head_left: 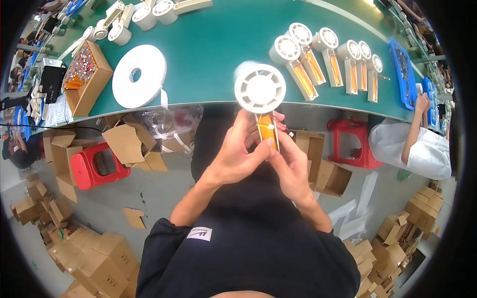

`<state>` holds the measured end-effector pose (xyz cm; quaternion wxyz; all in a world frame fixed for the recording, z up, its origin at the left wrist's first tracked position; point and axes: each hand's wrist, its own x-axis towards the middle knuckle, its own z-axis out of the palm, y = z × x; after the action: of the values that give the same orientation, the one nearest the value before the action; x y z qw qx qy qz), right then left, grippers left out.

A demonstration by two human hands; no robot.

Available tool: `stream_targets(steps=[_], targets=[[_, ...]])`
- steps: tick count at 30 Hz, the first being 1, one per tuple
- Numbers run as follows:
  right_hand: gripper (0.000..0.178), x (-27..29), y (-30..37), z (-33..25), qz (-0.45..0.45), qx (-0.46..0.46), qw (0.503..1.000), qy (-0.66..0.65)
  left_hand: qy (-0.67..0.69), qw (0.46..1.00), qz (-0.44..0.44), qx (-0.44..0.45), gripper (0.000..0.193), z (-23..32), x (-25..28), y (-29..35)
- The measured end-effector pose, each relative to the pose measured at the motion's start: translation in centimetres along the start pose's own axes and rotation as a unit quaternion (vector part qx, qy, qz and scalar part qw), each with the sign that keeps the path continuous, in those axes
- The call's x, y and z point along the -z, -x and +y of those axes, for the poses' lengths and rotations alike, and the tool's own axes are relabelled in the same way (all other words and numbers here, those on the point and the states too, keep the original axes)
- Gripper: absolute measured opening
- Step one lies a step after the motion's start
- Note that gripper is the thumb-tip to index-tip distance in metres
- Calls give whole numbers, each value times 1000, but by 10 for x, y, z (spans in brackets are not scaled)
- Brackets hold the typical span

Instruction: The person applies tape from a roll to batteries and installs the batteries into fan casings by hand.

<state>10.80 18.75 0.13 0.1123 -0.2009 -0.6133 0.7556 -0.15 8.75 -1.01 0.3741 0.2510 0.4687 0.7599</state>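
Note:
In front of my chest I hold a white handheld fan body (260, 88) with a round slotted head and a narrow open handle. Inside the handle lies an orange battery (267, 130), with a small white patch on it. The fingers of my left hand (237, 155) wrap the handle from the left, thumb on the battery's lower part. From the other side my right hand (290, 166) closes on the handle, its thumb meeting the left thumb. A thin wire end shows beside the right fingers. The far fingers are partly hidden behind the handle.
Several similar bodies with orange batteries (301, 79) lie on the green table (208, 59) at right; others without visible batteries lie far left. Also there are a white tape roll (149, 74), a carton of batteries (102, 82) and a blue tray (403, 74). A co-worker's arm (413, 131) shows at right.

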Motion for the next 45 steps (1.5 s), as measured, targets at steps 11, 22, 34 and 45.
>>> stream_targets(steps=[11, 22, 34, 45], targets=[[51, 8, 1, -13, -41, 28, 999, 4, 6, 1000, -25, -17, 56, 1, -5, -6], [23, 93, -7, -7, 215, 123, 880, 404, -232, 962, -143, 33, 61, 2, 13, -13], [46, 467, -111, 16, 388, 123, 610, 680, -390, 899, 195, -42, 27, 67, 107, 7], [41, 427, -83, 12, 446, 177, 618, 622, -681, 497, 513, -160, 30, 177, 355, 53]])
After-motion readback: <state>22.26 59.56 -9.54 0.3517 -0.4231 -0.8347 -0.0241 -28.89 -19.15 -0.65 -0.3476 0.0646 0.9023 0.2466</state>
